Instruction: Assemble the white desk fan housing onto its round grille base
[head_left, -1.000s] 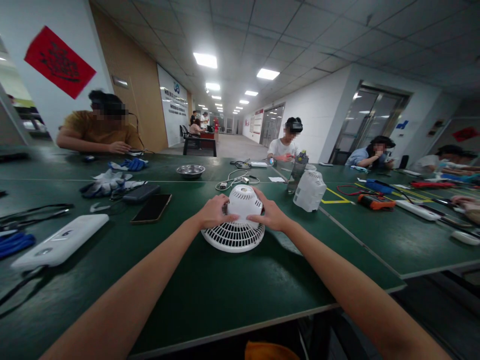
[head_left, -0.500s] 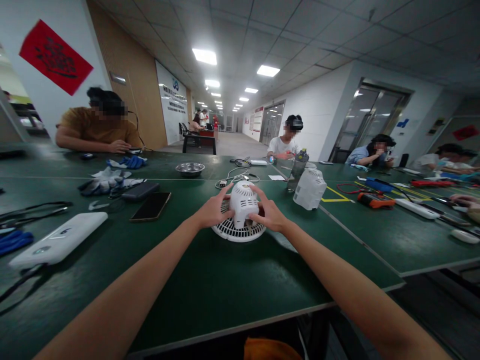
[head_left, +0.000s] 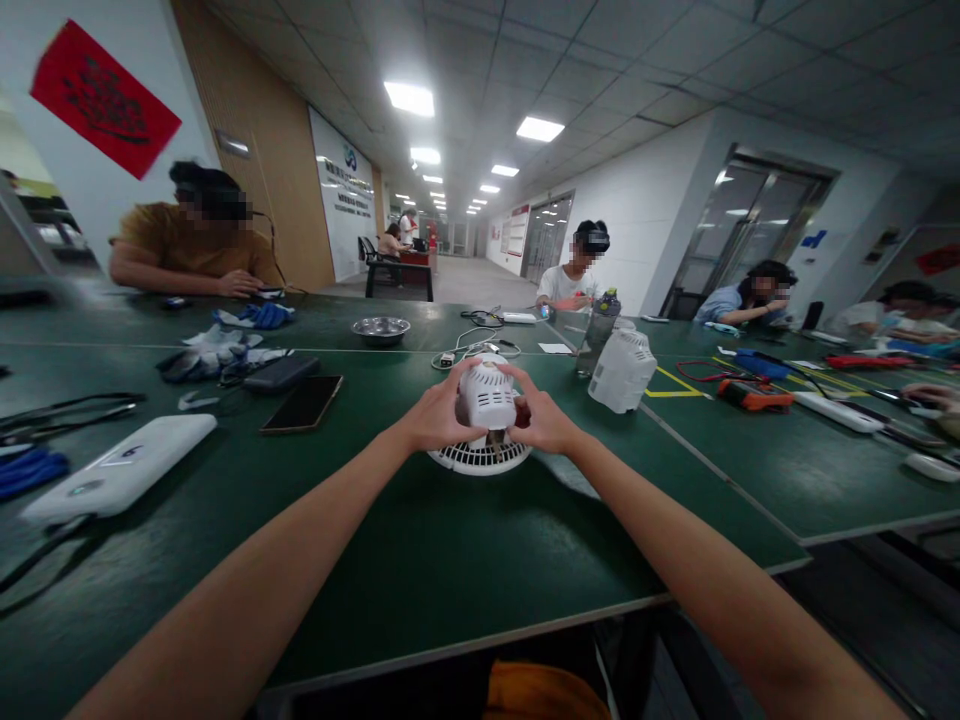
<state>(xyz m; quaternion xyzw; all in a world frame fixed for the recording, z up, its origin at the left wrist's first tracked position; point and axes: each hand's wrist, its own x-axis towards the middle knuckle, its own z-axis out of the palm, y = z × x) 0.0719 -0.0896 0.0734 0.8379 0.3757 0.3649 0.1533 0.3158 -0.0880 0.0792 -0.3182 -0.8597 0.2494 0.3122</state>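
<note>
A white vented housing (head_left: 491,395) sits above a round white fan grille (head_left: 484,461) that lies on the green table (head_left: 420,560). My left hand (head_left: 442,412) is wrapped round the left side of the housing, thumb near its lower edge. From the right, my right hand (head_left: 541,412) grips the same housing with curled fingers. Between the housing and the grille a small brownish part shows; its details are too small to make out. A white cable (head_left: 469,350) lies just behind the housing.
To the right stand a white plastic shell (head_left: 622,372) and a bottle (head_left: 598,335). A metal bowl (head_left: 381,330) is behind to the left, with a phone (head_left: 302,404), a white power bank (head_left: 124,468) and gloves (head_left: 210,355). Several people sit round the tables.
The housing has tipped, showing more of the gap over the grille. The fingers of my right hand have curled in closer round it, and my left thumb has shifted.
</note>
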